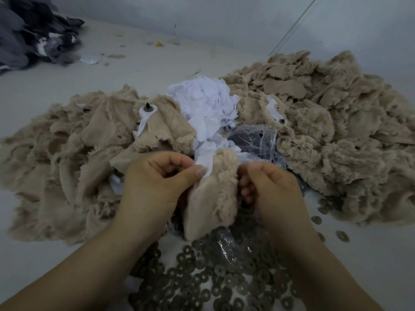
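Left hand (157, 176) pinching, right hand (267, 185) apparently gripping.

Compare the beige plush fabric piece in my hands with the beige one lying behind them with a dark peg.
The held beige plush piece is gripped by left hand and right hand; the lying piece rests on the pile. Its white patch carries a dark peg; the held piece's patch shows none. Both are beige.

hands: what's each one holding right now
Left hand: pinches the white patch against the beige plush piece.
Right hand: grips the beige plush piece's right edge.
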Available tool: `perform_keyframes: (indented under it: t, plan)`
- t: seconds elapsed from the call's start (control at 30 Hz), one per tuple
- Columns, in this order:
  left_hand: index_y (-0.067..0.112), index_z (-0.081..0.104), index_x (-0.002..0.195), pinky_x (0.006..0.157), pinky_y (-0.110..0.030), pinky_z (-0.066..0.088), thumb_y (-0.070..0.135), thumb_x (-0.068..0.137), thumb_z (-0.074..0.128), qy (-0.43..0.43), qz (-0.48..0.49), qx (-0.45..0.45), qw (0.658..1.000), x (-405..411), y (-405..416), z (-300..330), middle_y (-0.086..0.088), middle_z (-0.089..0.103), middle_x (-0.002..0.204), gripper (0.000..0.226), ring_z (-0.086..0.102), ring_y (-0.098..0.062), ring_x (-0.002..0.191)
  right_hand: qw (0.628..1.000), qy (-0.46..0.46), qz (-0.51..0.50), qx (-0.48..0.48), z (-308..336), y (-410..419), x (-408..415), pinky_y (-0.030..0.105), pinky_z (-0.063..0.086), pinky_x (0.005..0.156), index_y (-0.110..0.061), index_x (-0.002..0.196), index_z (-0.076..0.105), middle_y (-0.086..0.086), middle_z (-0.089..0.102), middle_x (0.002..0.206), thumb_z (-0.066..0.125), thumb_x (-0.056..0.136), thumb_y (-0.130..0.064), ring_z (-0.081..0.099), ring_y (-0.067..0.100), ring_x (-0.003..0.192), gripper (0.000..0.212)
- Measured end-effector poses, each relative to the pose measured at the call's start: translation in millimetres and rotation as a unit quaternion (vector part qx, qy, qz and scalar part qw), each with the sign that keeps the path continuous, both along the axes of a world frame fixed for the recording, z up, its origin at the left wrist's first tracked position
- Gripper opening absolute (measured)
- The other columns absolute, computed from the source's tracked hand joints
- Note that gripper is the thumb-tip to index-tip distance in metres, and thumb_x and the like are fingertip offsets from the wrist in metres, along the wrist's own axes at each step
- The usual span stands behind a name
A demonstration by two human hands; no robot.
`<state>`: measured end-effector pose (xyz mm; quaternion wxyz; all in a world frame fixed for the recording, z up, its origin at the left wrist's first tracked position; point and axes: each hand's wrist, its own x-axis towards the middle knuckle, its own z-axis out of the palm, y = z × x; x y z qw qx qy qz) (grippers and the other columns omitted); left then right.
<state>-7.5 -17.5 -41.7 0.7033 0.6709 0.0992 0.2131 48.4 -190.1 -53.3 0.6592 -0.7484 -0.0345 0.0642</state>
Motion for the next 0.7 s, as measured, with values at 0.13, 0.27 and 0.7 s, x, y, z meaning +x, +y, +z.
perform_keyframes:
  t: [0.13, 0.27, 0.7]
  plan:
    - [0.021, 0.077, 0.071, 0.055, -0.021, 0.057, 0.038, 0.058, 0.079, -0.005, -0.001, 0.024, 1.000, -2.1, 5.7, 6.7, -0.002, 0.074, 0.068, 0.021, 0.068, -0.010, 0.058, 0.896, -0.215, 0.063, -0.383, -7.5, -4.9, 14.0, 0.017, 0.042, 0.075, -0.022, 0.097, 0.078, -0.001, 0.075, 0.095, 0.062, 0.089, -0.006, 0.068, 0.018, 0.087, 0.025]
    - [0.024, 0.078, 0.072, 0.058, -0.018, 0.055, 0.041, 0.056, 0.079, 0.000, -0.016, 0.020, 1.000, -2.6, -0.7, 2.0, -0.002, 0.075, 0.071, 0.022, 0.069, -0.010, 0.062, 0.846, -0.223, 0.145, -0.462, -15.8, 0.6, 12.7, 0.026, 0.039, 0.073, -0.010, 0.098, 0.073, 0.005, 0.062, 0.104, 0.056, 0.083, -0.005, 0.060, 0.028, 0.094, 0.023]
    - [0.019, 0.076, 0.070, 0.042, -0.018, 0.042, 0.032, 0.066, 0.076, -0.053, 0.013, 0.013, 0.998, -2.9, 2.7, 21.9, 0.002, 0.064, 0.054, 0.014, 0.046, -0.006, 0.040, 0.791, -0.134, 0.168, -0.572, -0.2, -4.5, 11.4, 0.021, 0.049, 0.084, -0.018, 0.109, 0.071, 0.002, 0.064, 0.108, 0.061, 0.092, -0.019, 0.061, 0.016, 0.097, 0.020]
